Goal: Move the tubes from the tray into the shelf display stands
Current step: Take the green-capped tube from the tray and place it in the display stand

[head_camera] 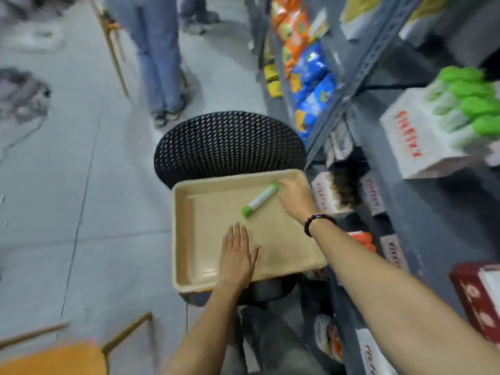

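A beige tray [189, 239] rests on a black mesh chair [227, 142]. One white tube with green ends [259, 200] lies slanted in the tray's far right part. My right hand [296, 197], a bead bracelet on its wrist, reaches over the tray's right rim and touches the tube's far end; whether its fingers grip the tube is unclear in the blur. My left hand [238, 254] lies flat, fingers apart, over the tray's near middle and holds nothing. On the shelf at right, a white display stand [418, 139] holds several green-capped tubes [470, 104].
Grey metal shelving [359, 74] runs along the right with snack bags and more white boxes [324, 196] on lower levels. A person in jeans [159, 63] stands beyond the chair. A wooden stool with an orange seat [62, 358] is at the lower left.
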Tool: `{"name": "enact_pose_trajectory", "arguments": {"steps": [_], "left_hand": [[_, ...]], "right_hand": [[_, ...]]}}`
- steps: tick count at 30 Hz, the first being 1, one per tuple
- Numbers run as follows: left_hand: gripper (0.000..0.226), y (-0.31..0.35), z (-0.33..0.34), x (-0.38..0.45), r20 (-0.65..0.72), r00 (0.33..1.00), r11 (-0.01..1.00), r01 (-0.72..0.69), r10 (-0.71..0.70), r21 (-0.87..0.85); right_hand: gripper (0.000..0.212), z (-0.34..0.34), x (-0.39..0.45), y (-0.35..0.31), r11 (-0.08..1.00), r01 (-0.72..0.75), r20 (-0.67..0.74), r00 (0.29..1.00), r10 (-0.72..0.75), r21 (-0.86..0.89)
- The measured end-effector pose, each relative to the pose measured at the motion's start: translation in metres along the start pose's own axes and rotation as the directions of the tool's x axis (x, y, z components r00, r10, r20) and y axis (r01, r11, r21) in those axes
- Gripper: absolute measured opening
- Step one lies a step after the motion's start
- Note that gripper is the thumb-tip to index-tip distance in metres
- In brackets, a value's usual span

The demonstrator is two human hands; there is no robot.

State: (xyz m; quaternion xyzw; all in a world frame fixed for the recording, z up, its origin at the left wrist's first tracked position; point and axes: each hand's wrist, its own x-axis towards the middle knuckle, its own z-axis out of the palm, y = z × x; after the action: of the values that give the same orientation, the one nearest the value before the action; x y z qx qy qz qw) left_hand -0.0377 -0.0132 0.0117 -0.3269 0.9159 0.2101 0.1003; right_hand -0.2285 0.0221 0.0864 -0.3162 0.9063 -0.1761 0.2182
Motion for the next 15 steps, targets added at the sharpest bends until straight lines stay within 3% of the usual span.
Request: {"name": "enact_pose_trajectory", "arguments": {"steps": [5,10,15], "left_hand": [[0.078,-0.017,0.045,-0.008,0.044,0.991,0.990,0.126,-0.123,-0.063],[0.073,-0.019,0.063,-0.007,0.018,0.993,0.989,0.114,-0.113,-0.094],[0.087,-0.020,0.068,-0.008,-0.014,0.992,0.991,0.126,-0.127,-0.047]], "right_hand": [[0.028,0.068,0.032,0.019,0.980,-0.161,0.018,0.987,0.160,0.120],[0.032,0.101,0.066,0.031,0.886,-0.344,-0.003,0.932,0.362,0.311],[0.039,0.108,0.092,0.030,0.779,-0.470,0.049,0.867,0.497,0.416]]}}
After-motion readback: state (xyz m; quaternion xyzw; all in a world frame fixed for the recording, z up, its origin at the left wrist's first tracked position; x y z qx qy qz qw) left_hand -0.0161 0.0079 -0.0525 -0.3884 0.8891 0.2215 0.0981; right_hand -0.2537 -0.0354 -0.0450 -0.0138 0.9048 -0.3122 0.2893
